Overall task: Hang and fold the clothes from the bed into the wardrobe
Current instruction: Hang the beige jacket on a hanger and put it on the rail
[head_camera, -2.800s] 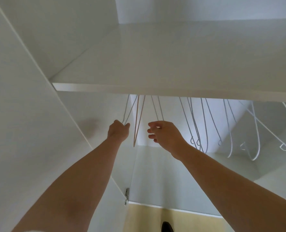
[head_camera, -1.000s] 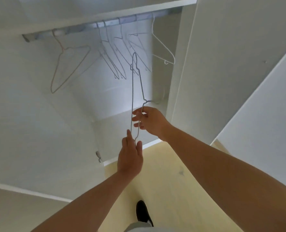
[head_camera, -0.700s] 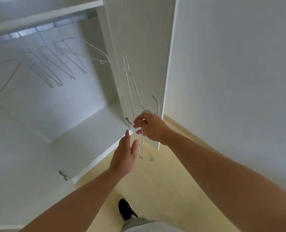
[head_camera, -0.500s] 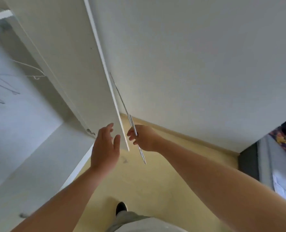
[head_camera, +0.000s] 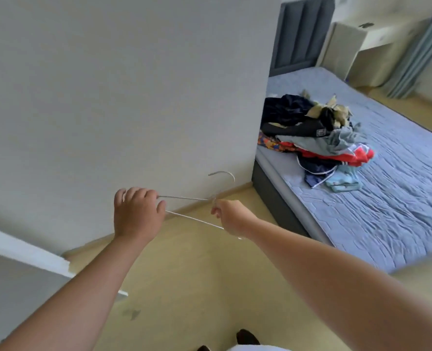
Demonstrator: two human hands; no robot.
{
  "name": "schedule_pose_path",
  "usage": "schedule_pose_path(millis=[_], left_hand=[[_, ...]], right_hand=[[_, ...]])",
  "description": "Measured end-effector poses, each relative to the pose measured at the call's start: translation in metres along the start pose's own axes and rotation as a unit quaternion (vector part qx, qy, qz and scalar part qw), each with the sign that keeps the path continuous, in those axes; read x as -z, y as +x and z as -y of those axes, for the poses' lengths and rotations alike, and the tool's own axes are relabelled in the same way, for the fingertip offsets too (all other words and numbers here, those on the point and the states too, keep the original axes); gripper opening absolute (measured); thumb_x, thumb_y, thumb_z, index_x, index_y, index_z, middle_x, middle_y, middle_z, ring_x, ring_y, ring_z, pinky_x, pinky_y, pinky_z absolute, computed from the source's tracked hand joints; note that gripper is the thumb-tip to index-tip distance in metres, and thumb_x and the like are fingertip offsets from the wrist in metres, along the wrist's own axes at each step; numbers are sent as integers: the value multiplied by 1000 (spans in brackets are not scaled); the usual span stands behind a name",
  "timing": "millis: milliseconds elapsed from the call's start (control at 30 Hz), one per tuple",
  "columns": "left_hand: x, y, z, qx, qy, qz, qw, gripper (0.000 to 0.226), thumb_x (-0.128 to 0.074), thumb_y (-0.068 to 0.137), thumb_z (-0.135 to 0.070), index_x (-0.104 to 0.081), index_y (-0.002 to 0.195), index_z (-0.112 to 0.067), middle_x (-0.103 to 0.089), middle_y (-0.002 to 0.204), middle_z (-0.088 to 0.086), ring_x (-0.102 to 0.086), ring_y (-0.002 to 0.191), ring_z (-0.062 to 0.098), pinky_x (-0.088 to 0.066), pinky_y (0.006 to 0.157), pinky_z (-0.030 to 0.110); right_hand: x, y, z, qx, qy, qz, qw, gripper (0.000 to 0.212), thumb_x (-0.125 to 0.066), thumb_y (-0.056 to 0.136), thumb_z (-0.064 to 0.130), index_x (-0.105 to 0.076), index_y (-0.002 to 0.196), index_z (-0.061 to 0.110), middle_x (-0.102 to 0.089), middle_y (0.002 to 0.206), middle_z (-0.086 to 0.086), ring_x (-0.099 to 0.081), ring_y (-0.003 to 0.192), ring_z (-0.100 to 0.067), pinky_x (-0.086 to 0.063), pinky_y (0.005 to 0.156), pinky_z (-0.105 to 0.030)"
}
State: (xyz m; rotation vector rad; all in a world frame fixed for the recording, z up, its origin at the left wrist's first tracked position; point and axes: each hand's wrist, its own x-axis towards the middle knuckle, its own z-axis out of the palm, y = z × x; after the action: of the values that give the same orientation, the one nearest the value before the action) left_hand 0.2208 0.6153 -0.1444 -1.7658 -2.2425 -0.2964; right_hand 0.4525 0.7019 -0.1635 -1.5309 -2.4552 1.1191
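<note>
A thin white wire hanger (head_camera: 192, 217) lies almost flat between my hands, its hook curling up above my right hand. My left hand (head_camera: 136, 214) grips the hanger's left end with curled fingers. My right hand (head_camera: 231, 216) pinches it at the neck under the hook. A heap of mixed clothes (head_camera: 316, 138), dark blue, grey, red and light blue, lies on the bed (head_camera: 387, 198) to the right, well beyond both hands. The wardrobe's inside is out of view.
A white wardrobe side panel (head_camera: 134, 84) fills the left and centre. A white door edge (head_camera: 25, 252) juts in at lower left. Yellow floor (head_camera: 197, 287) runs between panel and bed. Grey headboard (head_camera: 301, 34) and blue curtain (head_camera: 417, 49) stand far right.
I have taken one hanger off the wardrobe rail and turned right, away from the wardrobe to the bed. The hanger has swung from upright to nearly flat, and my left hand now grips its end.
</note>
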Motion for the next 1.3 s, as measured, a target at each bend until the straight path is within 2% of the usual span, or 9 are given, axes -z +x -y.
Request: schedule_pose_path(millis=[100, 233, 333, 433, 633, 833, 967, 1167, 1300], left_hand=[[-14, 25, -28, -39, -42, 46, 997, 25, -62, 95, -42, -67, 82, -21, -69, 82, 1, -64, 85, 29, -39, 87, 41], [-32, 54, -69, -83, -116, 145, 979, 44, -56, 95, -58, -44, 70, -24, -61, 78, -4, -60, 74, 26, -37, 60, 32], [-41, 71, -109, -122, -151, 157, 968, 49, -58, 94, -59, -38, 67, -23, -56, 72, -6, -58, 69, 26, -36, 56, 30], [-51, 94, -148, -147, -186, 170, 957, 46, -60, 94, -57, -43, 70, -21, -52, 69, -7, -58, 70, 27, -37, 56, 30], [-89, 168, -237, -171, -232, 171, 942, 35, -64, 94, -49, -55, 78, -20, -51, 73, -7, -52, 71, 23, -33, 58, 31], [-128, 268, -319, -125, -265, 180, 939, 35, -77, 84, -46, -57, 72, -19, -59, 79, -2, -54, 72, 18, -37, 60, 28], [-149, 321, -359, -106, -272, 202, 935, 39, -79, 82, -47, -52, 66, -24, -57, 75, -6, -51, 69, 9, -33, 55, 21], [-193, 397, -405, -132, -261, 261, 920, 50, -76, 85, -48, -42, 62, -18, -54, 61, -5, -50, 60, 13, -34, 52, 28], [-235, 457, -435, -167, -260, 295, 904, 47, -73, 87, -50, -48, 66, -15, -54, 64, -1, -52, 61, 18, -38, 53, 30]], right_hand=[[14, -5, -40, -99, 22, -67, 993, 40, -37, 94, 2, -64, 120, 17, -65, 116, -9, -63, 101, -30, -54, 85, -35], [27, -20, -88, -199, 26, -140, 970, 20, -37, 97, 12, -56, 96, 13, -63, 97, -7, -58, 81, -28, -48, 68, -34], [36, -28, -122, -270, 53, -183, 944, 19, -38, 98, 19, -52, 85, 17, -59, 86, -5, -54, 71, -22, -39, 57, -30], [46, -30, -156, -320, 61, -193, 926, 23, -40, 103, 31, -55, 96, 14, -62, 93, -8, -59, 84, -29, -41, 66, -31], [88, 3, -242, -395, 109, -190, 892, 26, -38, 103, 27, -47, 119, 9, -59, 121, -17, -57, 101, -34, -48, 82, -38], [160, 65, -308, -414, 205, -217, 860, 35, -39, 105, 36, -41, 125, 7, -57, 127, -19, -57, 112, -37, -47, 87, -41], [209, 92, -336, -424, 183, -195, 865, 33, -39, 102, 44, -42, 116, 14, -60, 122, -11, -57, 113, -35, -43, 102, -52], [269, 143, -366, -310, 205, -236, 898, 43, -62, 93, 45, -57, 127, 19, -63, 129, 1, -58, 116, -19, -47, 93, -33], [301, 189, -386, -300, 262, -269, 877, 37, -63, 89, 56, -65, 107, 25, -68, 101, 12, -61, 90, -9, -42, 68, -26]])
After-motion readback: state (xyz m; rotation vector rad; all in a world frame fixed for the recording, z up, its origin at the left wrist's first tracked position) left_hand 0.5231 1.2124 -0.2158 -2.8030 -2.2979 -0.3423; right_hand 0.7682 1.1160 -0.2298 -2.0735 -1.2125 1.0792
